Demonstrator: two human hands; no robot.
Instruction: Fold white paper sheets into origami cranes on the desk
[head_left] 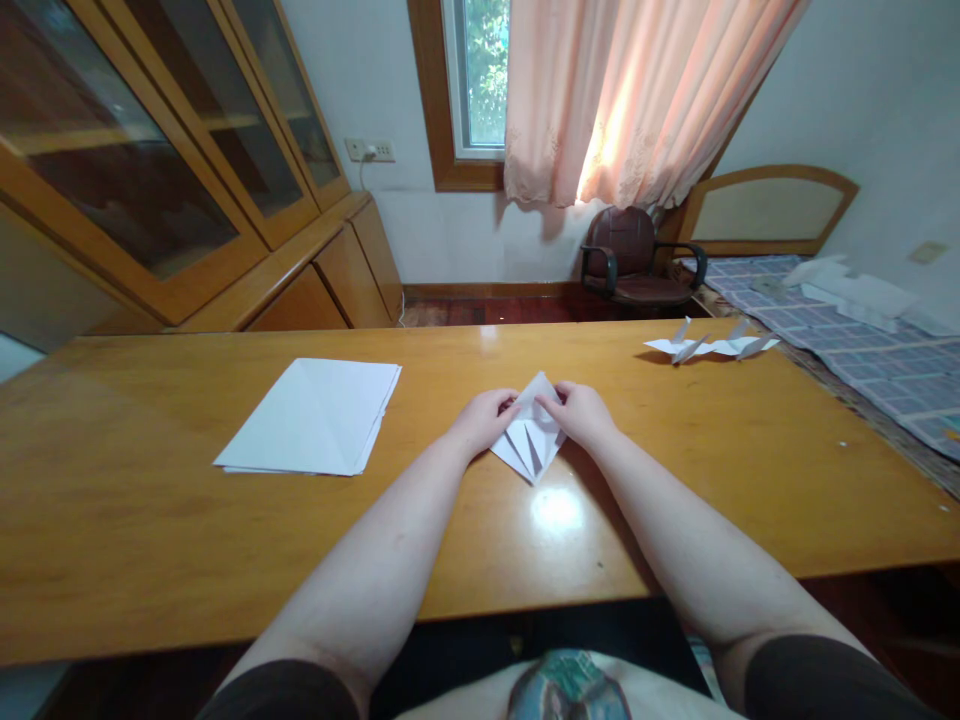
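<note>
**Left hand (484, 420) and right hand (581, 415) pinching folded white paper (529, 445), mid-desk**

Head view. Folded white paper between and just below both hands, lying on a varnished wooden desk (150, 500). Diamond outline, one corner pointing away from the body, creased flaps showing in the lower half.

Left hand: partly closed, fingers curled inward, fingertips on the paper's upper left edge. Right hand: same shape, fingertips on the upper right edge. Fingertips of both hands very close near the top corner; actual contact between them hidden. Grip on the paper looks like a light pinch, exact pressure impossible to tell.

Left of left hand, well apart: stack of white paper sheets (311, 417), edges slightly uneven, diagonal crease on top sheet. Ahead and right of right hand, near the far edge: folded paper model (712, 347), pointed parts raised.

Risks: glossy varnish, so any sideways pull could slide the paper and throw creases off line. Uneven pinch pressure could skew the flaps or tear the corner. Release of either hand could let layered flaps spring open.
</note>
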